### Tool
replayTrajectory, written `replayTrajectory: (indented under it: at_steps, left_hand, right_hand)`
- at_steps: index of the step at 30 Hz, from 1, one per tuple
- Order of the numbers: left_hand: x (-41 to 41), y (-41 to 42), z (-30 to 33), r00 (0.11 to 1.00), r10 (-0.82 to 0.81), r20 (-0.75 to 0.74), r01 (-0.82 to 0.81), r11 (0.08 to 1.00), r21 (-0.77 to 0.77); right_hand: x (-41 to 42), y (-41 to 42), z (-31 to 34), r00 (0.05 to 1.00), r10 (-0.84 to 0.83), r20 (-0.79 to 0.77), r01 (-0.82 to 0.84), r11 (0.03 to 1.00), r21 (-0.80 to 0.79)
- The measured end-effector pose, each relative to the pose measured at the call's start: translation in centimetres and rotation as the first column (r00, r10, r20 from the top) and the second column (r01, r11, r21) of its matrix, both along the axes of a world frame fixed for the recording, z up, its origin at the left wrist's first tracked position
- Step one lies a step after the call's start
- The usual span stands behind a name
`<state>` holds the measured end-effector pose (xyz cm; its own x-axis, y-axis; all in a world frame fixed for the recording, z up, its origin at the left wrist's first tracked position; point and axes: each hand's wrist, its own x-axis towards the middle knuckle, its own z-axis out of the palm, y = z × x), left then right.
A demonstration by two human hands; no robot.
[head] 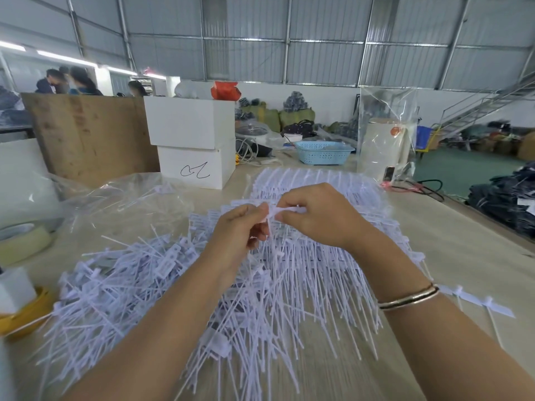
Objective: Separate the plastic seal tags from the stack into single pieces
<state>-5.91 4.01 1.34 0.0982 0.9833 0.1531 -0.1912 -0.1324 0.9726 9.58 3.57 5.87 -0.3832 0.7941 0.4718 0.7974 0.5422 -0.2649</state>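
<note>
A stack of joined white plastic seal tags (312,183) lies fanned across the middle of the table, running from the far side toward me. A loose heap of single white tags (136,282) spreads over the left and centre. Above the stack, my left hand (240,230) and my right hand (315,215) meet and pinch the same white tag strip (282,211) between thumb and fingers. The strip's thin tails hang down between my hands. My right wrist wears bangles.
Two white boxes (194,146) stand stacked at the back left beside a wooden board (86,134). A clear plastic bag (124,198) lies left of the stack. A blue basket (322,151) and a bagged white appliance (385,149) stand behind. A tape roll (23,238) sits far left.
</note>
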Motion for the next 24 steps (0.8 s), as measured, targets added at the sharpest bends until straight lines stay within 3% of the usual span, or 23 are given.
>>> replayTrajectory:
  at_steps: [3, 6, 9, 14, 16, 19, 22, 24]
  left_hand:
    - [0.4, -0.2, 0.3, 0.984, -0.015, 0.179, 0.044, 0.986, -0.158]
    - [0.5, -0.3, 0.6, 0.992, 0.044, 0.122, -0.031, 0.994, -0.107]
    - [1.5, -0.8, 0.5, 0.969, 0.088, 0.230, -0.063, 0.991, -0.117]
    - [0.9, -0.5, 0.5, 0.799, 0.158, 0.580, -0.005, 0.966, -0.257]
    - [-0.5, 0.1, 0.4, 0.851, 0.191, 0.489, -0.090, 0.971, -0.223]
    - [-1.7, 0.9, -0.6, 0.951, 0.282, 0.126, -0.279, 0.959, -0.039]
    - [-2.2, 1.4, -1.5, 0.913, 0.399, -0.091, -0.375, 0.905, 0.200]
    - [-2.4, 1.5, -2.3, 0.841, 0.475, -0.258, -0.377, 0.858, 0.349]
  right_hand:
    - [-0.4, 0.2, -0.4, 0.999, -0.031, 0.034, 0.027, 0.993, 0.116]
    - [-0.3, 0.1, -0.4, 1.000, -0.012, 0.019, 0.009, 0.992, 0.126]
    - [-0.5, 0.1, -0.5, 1.000, -0.018, 0.023, 0.015, 0.992, 0.124]
    - [0.4, 0.0, 0.1, 0.995, 0.003, -0.097, 0.005, 0.996, 0.088]
    - [1.1, 0.1, 0.4, 0.989, -0.017, -0.145, 0.024, 0.998, 0.051]
    - [1.4, 0.3, 0.5, 0.989, -0.040, -0.139, 0.042, 0.999, 0.007]
    - [1.4, 0.2, 0.6, 0.986, -0.046, -0.160, 0.051, 0.998, 0.027]
    - [1.6, 0.1, 0.9, 0.975, -0.036, -0.221, 0.051, 0.997, 0.064]
